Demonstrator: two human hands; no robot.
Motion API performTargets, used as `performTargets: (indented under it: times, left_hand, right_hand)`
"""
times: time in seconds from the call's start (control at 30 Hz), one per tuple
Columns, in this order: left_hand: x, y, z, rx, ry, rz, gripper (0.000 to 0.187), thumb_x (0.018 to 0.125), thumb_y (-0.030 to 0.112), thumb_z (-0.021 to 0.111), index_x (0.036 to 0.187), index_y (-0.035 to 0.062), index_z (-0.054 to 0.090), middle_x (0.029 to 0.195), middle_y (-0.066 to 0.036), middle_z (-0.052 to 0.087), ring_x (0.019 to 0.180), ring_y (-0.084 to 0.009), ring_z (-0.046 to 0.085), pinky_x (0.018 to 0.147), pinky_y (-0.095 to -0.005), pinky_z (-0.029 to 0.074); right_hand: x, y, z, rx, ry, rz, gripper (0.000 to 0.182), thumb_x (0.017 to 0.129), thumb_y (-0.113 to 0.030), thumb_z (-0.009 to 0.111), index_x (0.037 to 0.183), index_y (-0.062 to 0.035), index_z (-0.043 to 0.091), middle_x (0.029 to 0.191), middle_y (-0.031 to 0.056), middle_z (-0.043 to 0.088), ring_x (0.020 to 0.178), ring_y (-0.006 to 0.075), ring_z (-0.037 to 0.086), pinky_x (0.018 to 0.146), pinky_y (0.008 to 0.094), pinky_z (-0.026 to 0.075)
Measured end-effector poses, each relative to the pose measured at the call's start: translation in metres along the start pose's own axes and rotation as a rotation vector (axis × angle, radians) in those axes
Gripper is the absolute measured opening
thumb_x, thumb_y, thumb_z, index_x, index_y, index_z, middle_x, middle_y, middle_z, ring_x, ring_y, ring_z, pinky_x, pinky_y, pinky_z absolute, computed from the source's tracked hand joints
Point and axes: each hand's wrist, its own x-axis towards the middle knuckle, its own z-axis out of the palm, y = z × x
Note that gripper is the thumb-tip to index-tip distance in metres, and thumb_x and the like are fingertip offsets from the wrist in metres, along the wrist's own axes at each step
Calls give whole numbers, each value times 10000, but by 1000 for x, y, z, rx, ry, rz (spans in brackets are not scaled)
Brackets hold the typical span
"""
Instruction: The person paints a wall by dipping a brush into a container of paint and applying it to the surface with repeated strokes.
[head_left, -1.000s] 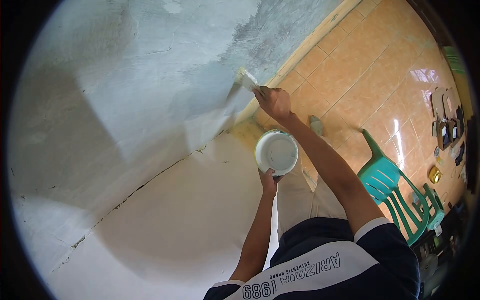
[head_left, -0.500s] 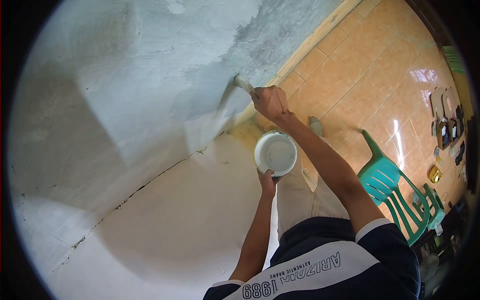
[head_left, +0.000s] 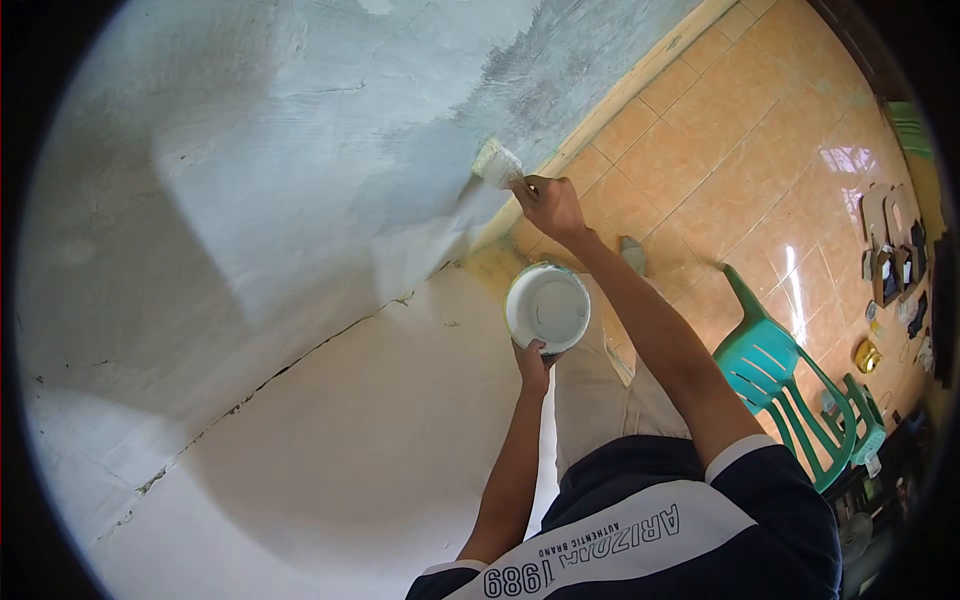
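We are mid-stroke on the wall [head_left: 300,200], laying white paint low down near the tiled floor [head_left: 740,150]. Our right hand [head_left: 548,205] is closed round the brush [head_left: 497,163], bristles pressed to the plaster. Our left hand [head_left: 532,362] grips the pail [head_left: 547,308] from beneath (white paint inside, level unclear). We judge that the next move calls for reloading the brush.

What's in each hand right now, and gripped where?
Right hand holds a paintbrush by its handle, bristles against the wall. Left hand holds a white paint container by its near edge, seemingly at the rim.
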Motion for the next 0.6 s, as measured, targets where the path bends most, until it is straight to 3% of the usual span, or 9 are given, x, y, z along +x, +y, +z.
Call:
performTargets:
  times: [0.1,0.17,0.2,0.3,0.37,0.47,0.6]
  left_hand:
    - [0,1,0,-12,-6,-7,805,773,6,552,1521,142,289,1392,-175,477,1160,-374,642,825,-497,679]
    - [-3,1,2,-25,-13,-7,805,773,8,554,1522,143,289,1391,-174,478,1161,-372,642,825,-497,679]
    - [-2,2,3,-16,-19,1,802,776,9,552,1523,140,287,1390,-174,478,1159,-368,643,822,-494,680]
    - [-2,0,1,-4,-18,-6,795,782,11,550,1522,133,286,1388,-174,479,1155,-362,645,815,-485,682]
    - [-1,-2,2,-4,-13,-19,791,785,12,550,1521,129,285,1387,-174,479,1153,-361,646,810,-480,684]
    - [-3,-3,3,11,-8,-19,781,789,11,551,1516,126,290,1379,-174,485,1151,-357,647,795,-465,688]
    - [-3,-4,4,19,-18,-5,776,791,16,558,1513,126,295,1366,-173,498,1118,-351,664,769,-447,691]
  right_hand:
    - [-3,18,6,-72,-15,3,278,920,-212,730,731,-14,683,623,230,608,559,441,625,530,495,498]
    - [-10,33,8,-219,-87,232,248,923,-206,719,756,-23,703,644,228,630,585,444,641,547,494,513]
    - [-10,30,4,-219,-83,232,248,923,-206,719,756,-23,703,644,228,630,585,444,641,547,494,513]
    - [-21,11,-14,-191,-84,195,245,930,-229,719,799,-23,729,637,217,640,586,416,656,543,464,523]
    - [-23,-29,-34,64,-18,64,294,946,-241,735,785,3,707,567,189,567,484,351,592,479,401,460]
    - [-18,-58,-42,71,-50,-2,302,950,-249,736,791,6,706,547,172,544,456,330,550,463,380,442]
    - [1,-47,-27,42,-62,-26,286,929,-273,735,777,-32,722,591,193,620,521,387,629,510,434,507]
